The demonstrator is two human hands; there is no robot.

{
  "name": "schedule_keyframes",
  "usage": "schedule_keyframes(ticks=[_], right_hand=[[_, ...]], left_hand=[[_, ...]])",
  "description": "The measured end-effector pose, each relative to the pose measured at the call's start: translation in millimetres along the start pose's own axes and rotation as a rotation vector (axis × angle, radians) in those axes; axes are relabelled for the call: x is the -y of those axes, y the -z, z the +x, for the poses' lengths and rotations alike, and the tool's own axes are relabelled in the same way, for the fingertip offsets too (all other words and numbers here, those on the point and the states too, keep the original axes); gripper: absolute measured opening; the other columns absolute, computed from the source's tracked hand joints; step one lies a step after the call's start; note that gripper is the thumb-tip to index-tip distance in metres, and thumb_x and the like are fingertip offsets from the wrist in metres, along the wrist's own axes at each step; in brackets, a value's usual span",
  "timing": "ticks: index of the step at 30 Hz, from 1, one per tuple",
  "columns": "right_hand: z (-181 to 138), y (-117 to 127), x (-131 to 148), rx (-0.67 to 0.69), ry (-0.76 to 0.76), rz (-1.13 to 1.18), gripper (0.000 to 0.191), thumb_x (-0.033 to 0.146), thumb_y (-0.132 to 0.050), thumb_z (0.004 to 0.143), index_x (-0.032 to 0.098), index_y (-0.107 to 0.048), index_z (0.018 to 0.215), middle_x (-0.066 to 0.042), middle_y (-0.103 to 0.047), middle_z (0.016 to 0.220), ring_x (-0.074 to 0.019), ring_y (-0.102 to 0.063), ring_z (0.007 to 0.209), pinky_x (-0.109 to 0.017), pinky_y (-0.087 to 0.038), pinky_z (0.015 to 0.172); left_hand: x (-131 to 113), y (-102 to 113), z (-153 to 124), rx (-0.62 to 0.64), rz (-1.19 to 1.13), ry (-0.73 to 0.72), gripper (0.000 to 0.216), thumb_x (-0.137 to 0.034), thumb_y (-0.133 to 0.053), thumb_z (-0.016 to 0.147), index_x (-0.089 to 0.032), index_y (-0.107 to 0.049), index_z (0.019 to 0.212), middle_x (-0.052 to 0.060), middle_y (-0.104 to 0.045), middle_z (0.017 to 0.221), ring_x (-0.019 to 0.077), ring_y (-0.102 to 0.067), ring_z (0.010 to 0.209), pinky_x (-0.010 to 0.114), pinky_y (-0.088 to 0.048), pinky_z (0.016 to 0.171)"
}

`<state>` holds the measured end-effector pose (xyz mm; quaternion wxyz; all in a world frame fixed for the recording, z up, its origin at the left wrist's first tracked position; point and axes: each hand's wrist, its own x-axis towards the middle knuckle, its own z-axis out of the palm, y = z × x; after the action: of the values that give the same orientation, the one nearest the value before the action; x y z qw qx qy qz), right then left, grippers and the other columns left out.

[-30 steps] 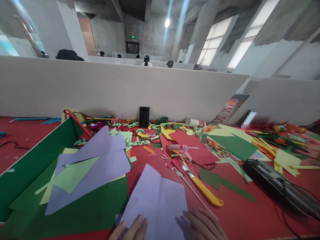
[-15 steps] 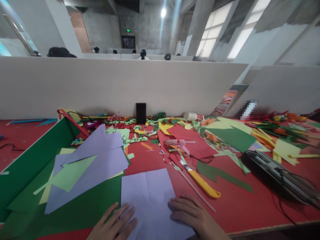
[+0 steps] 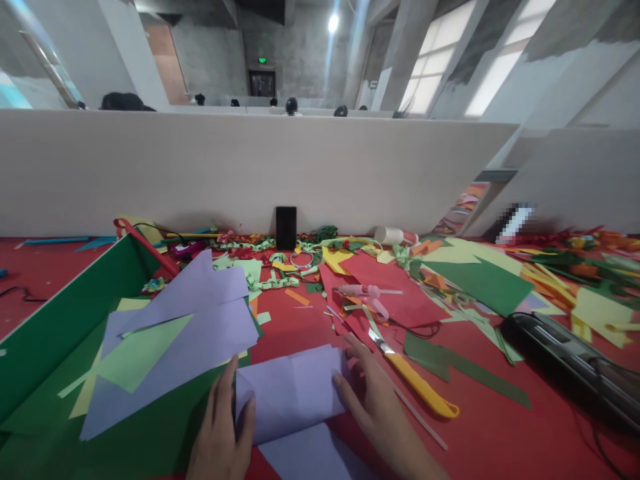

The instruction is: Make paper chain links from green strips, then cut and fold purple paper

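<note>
A sheet of purple paper (image 3: pixel 293 390) lies in front of me, its far part bent over into a wide, rounded band with a visible crease. Its flat near part (image 3: pixel 313 455) runs toward the bottom edge of the view. At the band's left end, my left hand (image 3: pixel 225 420) grips the paper, thumb in front and fingers on the outer side. My right hand (image 3: pixel 373 393) holds the other end between thumb and fingers. Just right of that hand lies a yellow-handled utility knife (image 3: pixel 417 380) with its blade out, beside a thin pale strip (image 3: pixel 420 417).
Purple sheets (image 3: pixel 185 347) and a light green piece (image 3: pixel 145 350) lie on green card (image 3: pixel 150 427) at left. Behind are a pink glue gun (image 3: pixel 367 293), a phone (image 3: pixel 286 228) and paper scraps. A black device (image 3: pixel 565 360) with a cord lies right.
The purple sheet lay flat under both spread hands; now it is bent over into a band. Both hands have turned inward and closed on its ends. The view has shifted slightly left.
</note>
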<state>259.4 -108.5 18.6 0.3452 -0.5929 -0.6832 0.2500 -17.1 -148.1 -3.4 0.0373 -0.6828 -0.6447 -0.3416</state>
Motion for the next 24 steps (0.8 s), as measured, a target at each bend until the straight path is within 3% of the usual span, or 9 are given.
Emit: schedule_keyframes(ticks=[3,5,7,12,15,18,22,24], right_hand=[[4.5,-7.3,-2.0,0.040,0.015,-0.054,0.048,0.041,-0.051,0.101,0.023,-0.048,0.146,-0.014,-0.065,0.135,-0.0274,-0.066,0.117,-0.044,-0.056,0.097],[7.8,-10.1,-1.4,0.065,0.027,-0.079,0.042,0.038,-0.049,0.102,0.024,-0.052,0.142,-0.014,-0.065,0.135,-0.0273,-0.067,0.118,-0.044,-0.057,0.097],[11.5,-11.4,-1.6,0.073,0.057,-0.138,0.037,0.034,-0.048,0.103,0.024,-0.057,0.137,-0.014,-0.063,0.137,-0.0277,-0.067,0.121,-0.044,-0.057,0.098],[11.1,-9.7,-6.4,-0.017,0.195,-0.377,0.042,0.025,-0.045,0.103,0.025,-0.058,0.142,-0.015,-0.061,0.143,-0.0275,-0.065,0.126,-0.041,-0.058,0.097],[2.2,-12.3,-3.6,0.103,0.425,-0.537,0.047,0.024,-0.049,0.102,0.026,-0.055,0.148,-0.012,-0.059,0.149,-0.0295,-0.062,0.131,-0.046,-0.056,0.102],[-6.1,-21.7,0.0,0.287,0.621,-0.614,0.061,0.027,-0.055,0.099,0.022,-0.041,0.158,-0.007,-0.052,0.157,-0.0269,-0.054,0.140,-0.044,-0.048,0.112],[-10.4,-31.6,-3.8,0.363,0.668,-0.661,0.075,0.039,-0.053,0.102,0.017,-0.020,0.166,-0.007,-0.035,0.165,-0.0250,-0.040,0.151,-0.040,-0.041,0.117],[-10.6,-30.4,-6.4,0.360,0.673,-0.681,0.081,0.048,-0.051,0.103,0.016,-0.013,0.167,-0.008,-0.031,0.166,-0.0258,-0.039,0.151,-0.041,-0.042,0.116]], left_hand=[[-10.8,-2.1,3.7,-0.087,0.267,-0.381,0.051,-0.025,-0.057,0.097,-0.021,-0.056,0.148,0.010,-0.060,0.150,0.0283,-0.062,0.129,0.040,-0.045,0.112],[-17.1,-8.0,4.3,-0.019,0.297,-0.599,0.049,-0.029,-0.057,0.096,-0.020,-0.060,0.144,0.006,-0.058,0.152,0.0282,-0.054,0.137,0.041,-0.029,0.122],[-20.7,-17.1,3.7,0.050,0.290,-0.689,0.049,-0.037,-0.054,0.097,-0.019,-0.062,0.142,0.005,-0.061,0.150,0.0264,-0.052,0.137,0.040,-0.020,0.126],[-18.8,-39.3,-2.6,0.088,0.272,-0.644,0.052,-0.049,-0.048,0.099,-0.022,-0.062,0.142,0.004,-0.064,0.146,0.0242,-0.051,0.137,0.038,-0.017,0.125],[-18.7,-46.0,-6.7,0.078,0.218,-0.576,0.053,-0.051,-0.047,0.100,-0.023,-0.063,0.140,0.005,-0.064,0.146,0.0242,-0.048,0.139,0.039,-0.013,0.126],[-20.9,-47.6,-7.1,0.117,0.193,-0.553,0.053,-0.053,-0.048,0.099,-0.021,-0.065,0.138,0.006,-0.063,0.148,0.0236,-0.047,0.141,0.039,-0.010,0.127],[-18.5,-44.3,-8.4,0.120,0.220,-0.543,0.055,-0.053,-0.047,0.100,-0.019,-0.064,0.140,0.007,-0.061,0.150,0.0233,-0.049,0.140,0.039,-0.008,0.128],[-14.0,-42.9,-17.4,0.102,0.254,-0.605,0.052,-0.048,-0.045,0.102,-0.020,-0.062,0.142,0.006,-0.061,0.150,0.0224,-0.052,0.139,0.039,-0.008,0.129]])
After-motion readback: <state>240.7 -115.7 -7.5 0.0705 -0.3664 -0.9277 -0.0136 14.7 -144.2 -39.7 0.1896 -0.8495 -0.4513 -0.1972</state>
